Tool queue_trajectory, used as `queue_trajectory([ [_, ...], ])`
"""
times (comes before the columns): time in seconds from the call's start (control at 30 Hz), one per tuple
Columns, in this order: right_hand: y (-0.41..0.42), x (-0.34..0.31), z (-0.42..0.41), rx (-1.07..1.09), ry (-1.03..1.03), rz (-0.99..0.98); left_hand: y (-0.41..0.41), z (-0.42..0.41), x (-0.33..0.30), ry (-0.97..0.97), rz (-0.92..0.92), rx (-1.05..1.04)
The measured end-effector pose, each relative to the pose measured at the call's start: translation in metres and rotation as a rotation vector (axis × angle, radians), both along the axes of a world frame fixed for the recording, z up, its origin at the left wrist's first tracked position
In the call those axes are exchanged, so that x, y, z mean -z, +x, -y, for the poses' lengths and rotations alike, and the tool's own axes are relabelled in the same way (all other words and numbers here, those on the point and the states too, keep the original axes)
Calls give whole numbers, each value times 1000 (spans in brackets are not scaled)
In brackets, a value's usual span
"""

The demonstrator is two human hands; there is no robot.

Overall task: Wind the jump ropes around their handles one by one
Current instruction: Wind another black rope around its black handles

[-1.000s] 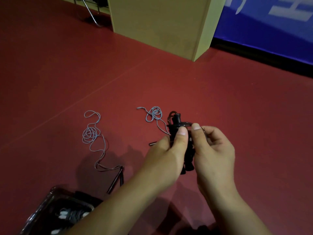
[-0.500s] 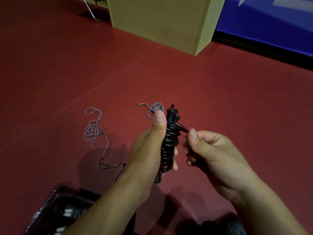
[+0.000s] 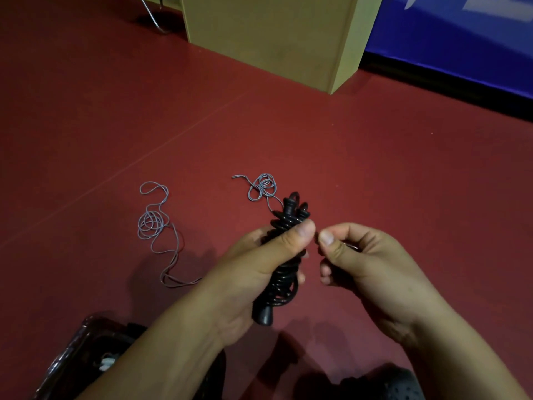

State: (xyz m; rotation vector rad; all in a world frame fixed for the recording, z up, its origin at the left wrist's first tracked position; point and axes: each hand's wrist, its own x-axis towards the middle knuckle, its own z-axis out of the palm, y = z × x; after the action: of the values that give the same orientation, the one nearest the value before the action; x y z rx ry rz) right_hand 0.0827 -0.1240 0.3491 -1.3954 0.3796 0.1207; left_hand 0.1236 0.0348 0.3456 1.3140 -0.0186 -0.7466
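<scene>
Black jump rope [image 3: 284, 255], coiled round its paired handles, upright in the left hand [image 3: 253, 264] with thumb across the upper coils; right hand [image 3: 360, 261] just beside, pinching what looks like the rope's free end. Bare red floor [image 3: 375, 168] wide ahead and right. Two grey ropes [image 3: 155, 226] loose to the left, wooden cabinet [image 3: 274, 33] far ahead, dark bin [image 3: 72, 356] at lower left edge.

The left hand [image 3: 259, 272] tilted the black jump rope [image 3: 284, 264] bundle further upright and slid its thumb across the upper coils. The right hand [image 3: 366, 264] drew back slightly from the bundle, apparently pinching the rope's loose end.
</scene>
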Motion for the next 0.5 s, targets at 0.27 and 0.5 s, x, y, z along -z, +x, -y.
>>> queue_trajectory([
  [0.27, 7, 1, -9, 137, 21, 105, 7, 3, 6, -116, 7, -116],
  [0.5, 6, 3, -20, 180, -8, 191, 11, 7, 14, -27, 12, -150],
])
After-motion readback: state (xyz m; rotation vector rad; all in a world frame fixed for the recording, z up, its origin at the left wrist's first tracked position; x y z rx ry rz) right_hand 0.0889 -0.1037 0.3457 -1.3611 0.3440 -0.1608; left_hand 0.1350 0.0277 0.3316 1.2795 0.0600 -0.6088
